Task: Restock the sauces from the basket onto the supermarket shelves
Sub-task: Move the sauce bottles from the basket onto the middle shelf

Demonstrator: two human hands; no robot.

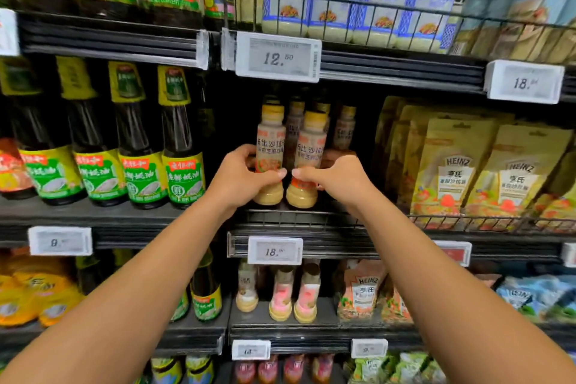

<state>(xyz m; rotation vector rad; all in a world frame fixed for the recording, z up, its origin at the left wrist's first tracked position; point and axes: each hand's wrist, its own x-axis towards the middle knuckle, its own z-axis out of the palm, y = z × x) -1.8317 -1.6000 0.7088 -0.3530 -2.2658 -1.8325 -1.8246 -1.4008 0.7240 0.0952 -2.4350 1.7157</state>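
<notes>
Your left hand [240,176] is gripping 1 dressing bottle [270,146]; your right hand [338,179] is gripping the 2nd bottle [308,146]. Both are standing upright, side by side, at the front of the dark wire-railed shelf [296,218], between dark sauce bottles [184,146] and Heinz pouches [452,171].

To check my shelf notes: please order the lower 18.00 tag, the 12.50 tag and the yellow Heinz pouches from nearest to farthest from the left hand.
1. 18.00 tag, just below the left hand.
2. 12.50 tag, on the shelf edge above.
3. Yellow Heinz pouches, far right, beyond the right hand.
</notes>
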